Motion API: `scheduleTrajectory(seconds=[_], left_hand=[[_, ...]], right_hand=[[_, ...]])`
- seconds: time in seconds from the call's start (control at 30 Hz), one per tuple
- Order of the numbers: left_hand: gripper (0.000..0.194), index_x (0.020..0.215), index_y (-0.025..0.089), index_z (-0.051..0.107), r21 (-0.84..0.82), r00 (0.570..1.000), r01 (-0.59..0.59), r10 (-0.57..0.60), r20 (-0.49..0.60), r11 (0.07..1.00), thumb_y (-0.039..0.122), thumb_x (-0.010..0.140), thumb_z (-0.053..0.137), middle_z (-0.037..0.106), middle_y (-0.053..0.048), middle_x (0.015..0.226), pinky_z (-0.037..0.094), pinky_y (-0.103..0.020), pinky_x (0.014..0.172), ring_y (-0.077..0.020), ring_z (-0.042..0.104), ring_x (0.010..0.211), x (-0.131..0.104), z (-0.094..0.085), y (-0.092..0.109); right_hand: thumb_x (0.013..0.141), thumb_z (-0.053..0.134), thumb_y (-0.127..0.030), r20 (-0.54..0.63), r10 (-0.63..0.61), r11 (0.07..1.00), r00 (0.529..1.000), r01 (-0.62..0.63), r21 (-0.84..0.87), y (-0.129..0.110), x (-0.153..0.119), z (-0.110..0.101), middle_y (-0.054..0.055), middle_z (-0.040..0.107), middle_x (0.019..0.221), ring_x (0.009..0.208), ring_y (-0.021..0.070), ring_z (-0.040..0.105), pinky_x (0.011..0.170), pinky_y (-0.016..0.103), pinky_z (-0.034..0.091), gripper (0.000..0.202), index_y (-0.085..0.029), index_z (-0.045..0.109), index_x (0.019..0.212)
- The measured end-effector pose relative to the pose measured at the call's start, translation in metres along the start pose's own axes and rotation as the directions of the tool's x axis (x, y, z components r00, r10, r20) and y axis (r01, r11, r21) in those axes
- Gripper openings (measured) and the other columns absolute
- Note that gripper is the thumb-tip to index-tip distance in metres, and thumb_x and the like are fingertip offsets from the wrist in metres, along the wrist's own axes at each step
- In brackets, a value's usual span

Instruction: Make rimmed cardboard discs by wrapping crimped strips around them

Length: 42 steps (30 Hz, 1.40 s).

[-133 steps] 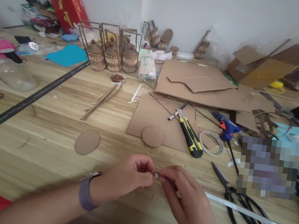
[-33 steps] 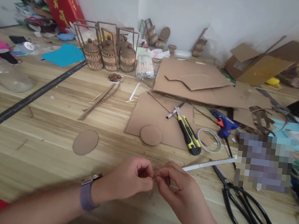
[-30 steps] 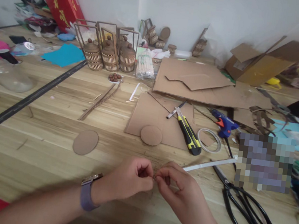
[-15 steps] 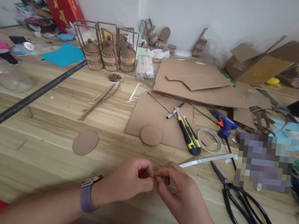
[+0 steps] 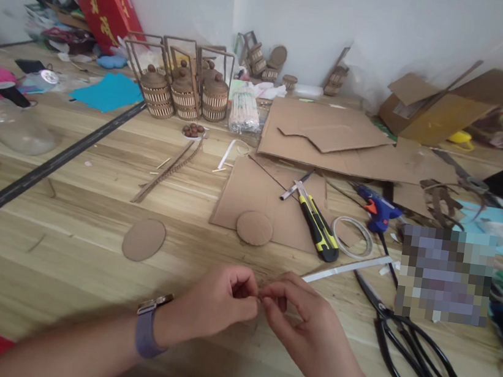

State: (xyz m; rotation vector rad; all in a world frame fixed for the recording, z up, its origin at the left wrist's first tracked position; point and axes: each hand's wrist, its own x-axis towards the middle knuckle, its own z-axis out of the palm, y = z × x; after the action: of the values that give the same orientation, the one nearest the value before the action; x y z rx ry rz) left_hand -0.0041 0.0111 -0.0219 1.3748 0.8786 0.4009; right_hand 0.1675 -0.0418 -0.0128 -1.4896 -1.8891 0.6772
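My left hand (image 5: 222, 302) and my right hand (image 5: 303, 322) meet over the near part of the wooden table, each closed in a pinch. Whatever lies between the fingertips is too small and too hidden to name. Just beyond my hands, a round cardboard disc (image 5: 254, 228) overlaps the edge of a cardboard sheet (image 5: 233, 186). Another cardboard disc (image 5: 143, 240) lies to the left on bare wood. A white strip (image 5: 347, 269) runs off to the right from behind my right hand. Large black-handled scissors (image 5: 414, 358) rest to its right.
A yellow-black utility knife (image 5: 319, 229), a tape roll (image 5: 351, 236) and a blue glue gun (image 5: 378, 210) lie beyond my right hand. Small lidded baskets (image 5: 180, 95) with frame handles stand at the back left, near a dish of brown beads (image 5: 194, 131). Cardboard sheets (image 5: 324, 130) are stacked behind.
My hands stay together in nearly the same place, with only a tiny shift of the right fingers. The objects on the table have not moved.
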Motion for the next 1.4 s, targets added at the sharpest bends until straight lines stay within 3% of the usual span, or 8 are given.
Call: scheduleTrajectory(seconds=[0.33, 0.67, 0.93, 1.13, 1.2, 1.3, 1.37, 1.4], left_hand=[[0.006, 0.066, 0.017, 0.053, 0.027, 1.000, -0.002, 0.002, 0.007, 1.000, 0.017, 0.070, 0.057, 0.045, 0.007, 0.059, 0.026, -0.022, 0.051, -0.0090, 0.037, 0.057, -0.001, 0.000, -0.002], [0.007, 0.065, 0.017, 0.052, 0.009, 1.000, -0.012, 0.012, 0.007, 1.000, 0.017, 0.070, 0.056, 0.042, 0.007, 0.059, 0.026, -0.022, 0.052, -0.0090, 0.035, 0.057, 0.000, 0.001, 0.000], [0.005, 0.066, 0.018, 0.049, -0.067, 1.000, -0.012, 0.012, 0.002, 0.998, 0.018, 0.069, 0.054, 0.042, 0.007, 0.059, 0.026, -0.022, 0.051, -0.0085, 0.035, 0.056, 0.001, -0.001, 0.002], [0.008, 0.067, 0.019, 0.048, -0.156, 0.999, 0.032, -0.037, -0.028, 0.987, 0.023, 0.070, 0.054, 0.050, 0.006, 0.057, 0.030, -0.022, 0.049, -0.0088, 0.041, 0.052, 0.003, -0.002, 0.000], [0.010, 0.067, 0.020, 0.046, -0.188, 0.998, 0.038, -0.047, -0.042, 0.981, 0.025, 0.069, 0.055, 0.050, 0.006, 0.055, 0.029, -0.022, 0.048, -0.0085, 0.041, 0.050, 0.003, -0.001, -0.001], [0.013, 0.068, 0.020, 0.046, -0.215, 0.996, 0.042, -0.056, -0.062, 0.976, 0.029, 0.067, 0.056, 0.048, 0.007, 0.054, 0.029, -0.022, 0.049, -0.0084, 0.040, 0.050, 0.003, 0.000, -0.001], [0.014, 0.068, 0.020, 0.046, -0.218, 0.996, 0.045, -0.061, -0.071, 0.975, 0.029, 0.067, 0.056, 0.048, 0.007, 0.054, 0.029, -0.022, 0.050, -0.0084, 0.040, 0.051, 0.003, 0.001, 0.000], [0.014, 0.068, 0.020, 0.046, -0.219, 0.995, 0.047, -0.065, -0.077, 0.975, 0.029, 0.067, 0.056, 0.048, 0.007, 0.054, 0.029, -0.022, 0.050, -0.0084, 0.040, 0.051, 0.003, 0.001, 0.000]], right_hand=[[0.084, 0.052, -0.012, 0.026, 0.018, 0.999, 0.999, -0.017, -0.043, 0.001, -0.002, 0.000, 0.002, 0.059, 0.068, 0.063, 0.0146, 0.057, 0.052, 0.023, 0.044, 0.020, -0.021, 0.064, 0.072], [0.084, 0.052, -0.008, -0.079, -0.230, 0.940, 0.970, 0.201, -0.277, 0.000, -0.003, 0.003, 0.002, 0.061, 0.069, 0.064, 0.0164, 0.058, 0.060, 0.028, 0.042, 0.017, -0.020, 0.058, 0.073], [0.087, 0.045, -0.013, -0.124, -0.098, 0.983, 0.987, 0.077, -0.167, 0.003, -0.001, 0.003, 0.001, 0.059, 0.069, 0.063, 0.0162, 0.057, 0.058, 0.027, 0.043, 0.017, -0.022, 0.051, 0.075], [0.086, 0.050, -0.029, -0.207, 0.157, 0.987, 0.966, -0.149, 0.053, 0.009, 0.008, -0.013, 0.002, 0.061, 0.067, 0.059, 0.0163, 0.056, 0.051, 0.026, 0.042, 0.019, -0.023, 0.053, 0.069], [0.086, 0.053, -0.038, -0.161, 0.291, 0.929, 0.943, -0.238, 0.282, 0.010, 0.009, -0.019, 0.001, 0.060, 0.060, 0.053, 0.0153, 0.054, 0.046, 0.025, 0.041, 0.021, -0.021, 0.058, 0.074], [0.083, 0.062, -0.046, -0.020, 0.496, 0.632, 0.868, -0.345, 0.694, 0.013, 0.010, -0.026, -0.001, 0.061, 0.055, 0.047, 0.0134, 0.055, 0.040, 0.022, 0.043, 0.029, -0.019, 0.065, 0.091], [0.075, 0.073, -0.043, 0.003, 0.580, 0.435, 0.814, -0.313, 0.844, 0.015, 0.012, -0.028, 0.004, 0.072, 0.077, 0.060, 0.0150, 0.066, 0.048, 0.023, 0.053, 0.031, -0.018, 0.067, 0.092], [0.071, 0.077, -0.040, -0.011, 0.603, 0.382, 0.798, -0.276, 0.882, 0.017, 0.013, -0.029, 0.006, 0.073, 0.092, 0.070, 0.0168, 0.070, 0.056, 0.025, 0.058, 0.028, -0.018, 0.068, 0.087]])
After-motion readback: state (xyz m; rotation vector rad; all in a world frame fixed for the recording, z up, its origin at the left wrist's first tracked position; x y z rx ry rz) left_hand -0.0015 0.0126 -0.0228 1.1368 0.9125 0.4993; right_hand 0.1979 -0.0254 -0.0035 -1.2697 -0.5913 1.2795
